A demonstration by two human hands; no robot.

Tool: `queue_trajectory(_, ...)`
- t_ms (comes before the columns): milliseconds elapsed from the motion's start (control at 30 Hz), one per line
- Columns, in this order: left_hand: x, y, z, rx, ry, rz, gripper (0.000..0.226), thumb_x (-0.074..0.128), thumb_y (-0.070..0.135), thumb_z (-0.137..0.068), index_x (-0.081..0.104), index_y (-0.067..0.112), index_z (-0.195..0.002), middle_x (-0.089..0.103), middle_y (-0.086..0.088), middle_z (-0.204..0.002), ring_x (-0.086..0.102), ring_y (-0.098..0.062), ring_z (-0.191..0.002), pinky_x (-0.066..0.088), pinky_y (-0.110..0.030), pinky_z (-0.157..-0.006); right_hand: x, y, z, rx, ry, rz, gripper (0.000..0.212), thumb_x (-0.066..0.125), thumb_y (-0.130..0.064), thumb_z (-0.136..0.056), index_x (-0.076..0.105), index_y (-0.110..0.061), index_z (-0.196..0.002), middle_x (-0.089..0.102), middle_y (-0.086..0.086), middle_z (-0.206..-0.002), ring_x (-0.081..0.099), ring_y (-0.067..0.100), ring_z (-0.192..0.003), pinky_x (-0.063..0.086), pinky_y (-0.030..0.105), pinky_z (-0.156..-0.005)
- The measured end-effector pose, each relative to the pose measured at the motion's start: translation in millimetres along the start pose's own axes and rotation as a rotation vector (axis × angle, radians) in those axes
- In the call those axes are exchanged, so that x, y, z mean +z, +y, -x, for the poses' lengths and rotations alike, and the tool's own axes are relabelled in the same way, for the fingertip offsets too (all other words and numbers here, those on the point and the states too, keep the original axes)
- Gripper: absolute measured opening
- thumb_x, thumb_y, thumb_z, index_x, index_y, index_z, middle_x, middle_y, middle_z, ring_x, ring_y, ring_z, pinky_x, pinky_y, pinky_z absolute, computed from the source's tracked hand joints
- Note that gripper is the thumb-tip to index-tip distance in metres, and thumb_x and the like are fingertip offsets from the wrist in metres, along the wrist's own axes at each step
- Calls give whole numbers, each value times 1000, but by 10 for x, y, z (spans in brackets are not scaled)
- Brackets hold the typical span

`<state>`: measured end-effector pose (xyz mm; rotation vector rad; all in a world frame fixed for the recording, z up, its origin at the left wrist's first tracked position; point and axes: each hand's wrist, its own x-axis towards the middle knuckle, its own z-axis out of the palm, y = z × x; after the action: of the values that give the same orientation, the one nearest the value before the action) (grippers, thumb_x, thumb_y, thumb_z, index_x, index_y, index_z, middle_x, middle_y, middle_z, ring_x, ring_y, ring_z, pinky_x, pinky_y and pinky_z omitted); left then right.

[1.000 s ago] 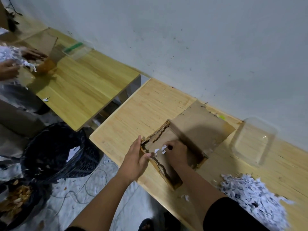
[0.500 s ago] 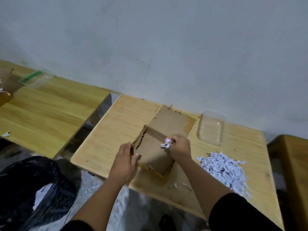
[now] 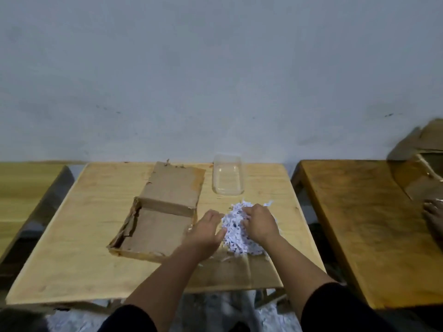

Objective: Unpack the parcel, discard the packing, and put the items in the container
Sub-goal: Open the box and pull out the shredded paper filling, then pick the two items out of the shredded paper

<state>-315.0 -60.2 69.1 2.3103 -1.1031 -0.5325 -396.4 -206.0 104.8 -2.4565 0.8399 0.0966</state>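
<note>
Left hand [image 3: 208, 228] and right hand [image 3: 259, 222] close together, palms down, fingers curled inward, forearms outstretched.

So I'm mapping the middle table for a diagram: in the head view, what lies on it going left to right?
Opened cardboard box → left hand → shredded paper pile → right hand.

Pale grey wall [image 3: 215, 68], scuffed with small dark marks. Light wooden surface [image 3: 79, 236] against it, between a second surface [image 3: 21, 188] and a darker one [image 3: 364, 224]. Dim, even light.
</note>
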Motion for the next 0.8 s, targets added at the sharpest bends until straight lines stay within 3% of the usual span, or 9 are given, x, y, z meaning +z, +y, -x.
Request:
queue_trajectory(33,86,39,-49,15,-29,13,48,40,35,-91,42,11,-133,41,-9,-135,43,-27,-127,30,-30,-104,7,86,-10,-14,-10,40,11,54,-14,-80,63,-17,-74,56,16,-91,54,32,-94,42,33,-71)
queue_trajectory(67,168,72,-94,29,-58,27,50,40,37,-89,45,11,-132,42,-10,-134,44,-28,-125,32,-30,-104,22,171,-25,-24,-30,76,9,54,-15,-79,62,-17,-76,56,14,-92,52,31,-97,41,34,-73)
queue_trajectory(100,234,121,-134,35,-72,49,50,42,38,-88,48,12,-130,43,-12,-134,45,-28,-125,34,-31,-104,36,245,-43,-34,-56,106,16,55,-19,-80,66,-20,-92,57,12,-106,48,31,-107,42,36,-82)
queue_trajectory(167,369,173,-234,41,-88,48,45,51,34,-88,48,18,-131,40,-11,-139,40,-27,-129,35,-36,-107,62,378,-88,-55,-93,184,41,57,-29,-84,55,-29,-125,43,3,-139,33,27,-130,33,40,-103)
queue_trajectory(233,485,186,-345,34,-60,35,48,57,34,-87,45,24,-133,33,-8,-145,32,-25,-135,32,-37,-110,127,498,-141,-101,-68,216,48,59,-34,-84,48,-33,-131,31,2,-150,23,25,-139,28,44,-107)
queue_trajectory(367,592,179,-522,-35,-54,97,58,65,29,-83,41,24,-136,29,-9,-143,36,-22,-130,32,-26,-103,217,699,-275,-127,35,37,44,70,-20,-76,62,-23,-119,46,19,-140,44,39,-126,43,50,-95)
queue_trajectory(500,575,105,-649,-106,-14,151,44,60,18,-88,49,25,-130,47,-13,-122,53,-24,-107,37,-19,-84,143,844,-440,-112,24,-39,29,62,-10,-80,65,-13,-109,58,17,-113,59,36,-96,49,40,-77)
queue_trajectory(633,475,-91,-694,-132,48,31,40,51,8,-89,54,25,-125,57,-16,-102,58,-30,-93,43,-28,-76,34,911,-566,-87,58,-72,29,48,-3,-87,63,-8,-111,57,18,-107,58,34,-94,46,36,-78)
queue_trajectory(800,415,-294,-671,-239,45,-126,48,55,1,-83,53,21,-127,56,-16,-118,57,-34,-103,47,-35,-83,-19,1098,-646,55,62,-63,35,46,-9,-91,58,-19,-122,60,13,-114,58,30,-100,46,33,-80)
